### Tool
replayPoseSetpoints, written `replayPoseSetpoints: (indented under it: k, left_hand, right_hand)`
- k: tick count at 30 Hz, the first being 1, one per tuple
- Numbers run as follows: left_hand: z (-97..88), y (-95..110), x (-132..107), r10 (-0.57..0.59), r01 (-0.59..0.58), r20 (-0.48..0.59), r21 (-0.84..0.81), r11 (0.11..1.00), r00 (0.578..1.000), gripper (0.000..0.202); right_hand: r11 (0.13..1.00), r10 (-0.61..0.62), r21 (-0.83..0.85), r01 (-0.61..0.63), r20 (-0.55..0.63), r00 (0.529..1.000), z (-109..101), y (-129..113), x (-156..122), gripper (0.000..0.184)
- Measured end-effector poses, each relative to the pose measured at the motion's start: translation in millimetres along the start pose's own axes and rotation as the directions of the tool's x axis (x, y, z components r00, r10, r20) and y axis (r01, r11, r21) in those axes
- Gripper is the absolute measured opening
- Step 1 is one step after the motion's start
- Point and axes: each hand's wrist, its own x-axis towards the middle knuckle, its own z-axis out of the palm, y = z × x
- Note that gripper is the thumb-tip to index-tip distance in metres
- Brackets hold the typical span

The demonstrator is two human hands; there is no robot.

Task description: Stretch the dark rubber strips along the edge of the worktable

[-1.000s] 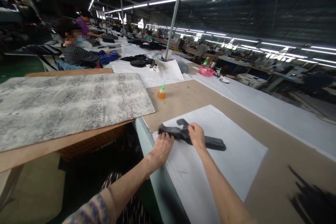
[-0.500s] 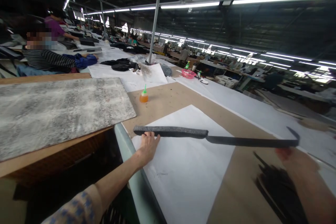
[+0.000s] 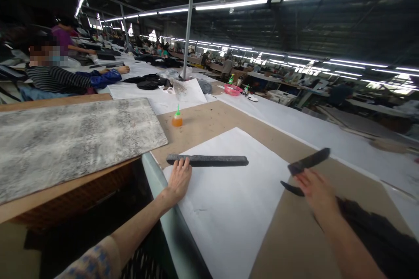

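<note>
A long, narrow stack of dark grey fabric strips (image 3: 219, 161) lies across a white paper sheet (image 3: 232, 209) in front of me. My left hand (image 3: 179, 178) grips its left part, fingertips pressed on the strips. To the right, over brown board, my right hand (image 3: 316, 189) is closed on a dark fabric strip (image 3: 310, 161), slightly blurred. The strip sticks out beyond the fingers, and a thin dark end (image 3: 291, 188) hangs below them. Beside the right forearm lies a loose pile of black strips (image 3: 376, 231), partly hidden by the arm.
An orange bottle (image 3: 177, 120) with a green nozzle stands beyond the sheet. On the left is a mottled grey-white board (image 3: 78, 139). A metal post (image 3: 188, 30) rises farther back, near a pink basket (image 3: 233, 90). A seated co-worker (image 3: 59, 78) works at the far left.
My right hand has moved left and inward with a dark strip, which no longer stretches out to the right from the stack. The left hand stays on the stack.
</note>
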Motion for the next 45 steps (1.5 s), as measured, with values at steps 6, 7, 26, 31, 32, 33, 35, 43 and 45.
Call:
replayPoseSetpoints:
  k: [6, 7, 26, 31, 32, 33, 35, 43, 45]
  left_hand:
    - [-22.1, 11, -13, -0.062, 0.041, -0.014, -0.601, 0.798, 0.998, 0.028]
    - [-26.4, 15, -18, -0.078, 0.117, 0.087, -0.759, 0.64, 0.993, 0.024]
    - [-36.0, -6, -56, -0.152, 0.405, 0.392, -0.716, 0.569, 0.907, 0.053]
    - [-32.3, -1, -53, -0.127, 0.33, 0.338, -0.657, 0.678, 0.933, 0.054]
    - [-31.2, -1, -52, -0.125, 0.324, 0.332, -0.657, 0.681, 0.935, 0.054]
    - [-29.8, -2, -52, -0.121, 0.318, 0.326, -0.661, 0.679, 0.938, 0.053]
    - [-27.0, -4, -53, -0.116, 0.302, 0.308, -0.67, 0.678, 0.944, 0.049]
    - [-28.3, -16, -59, -0.04, 0.17, 0.232, -0.575, 0.8, 0.972, 0.03]
    - [-31.5, -17, -59, -0.032, 0.155, 0.23, -0.539, 0.828, 0.973, 0.027]
  right_hand:
    - [0.901, -0.094, -0.381, 0.208, 0.296, 0.951, 75, 45, -123, 0.033]
    - [0.831, -0.145, -0.447, 0.33, 0.399, 0.906, 85, 52, -142, 0.029]
    - [0.107, -0.088, -0.363, 0.925, 0.924, 0.373, 134, 59, -243, 0.028]
    - [0.276, -0.03, -0.27, 0.923, 0.957, 0.289, 160, 55, -233, 0.027]
    - [0.286, -0.016, -0.249, 0.925, 0.964, 0.264, 164, 57, -232, 0.026]
    - [0.283, -0.007, -0.233, 0.93, 0.969, 0.245, 168, 60, -231, 0.025]
    - [0.246, -0.013, -0.214, 0.945, 0.975, 0.224, 172, 67, -230, 0.023]
    - [0.245, -0.061, -0.188, 0.951, 0.976, 0.209, 171, 79, -228, 0.02]
    - [0.247, -0.058, -0.19, 0.95, 0.976, 0.21, 172, 78, -229, 0.021]
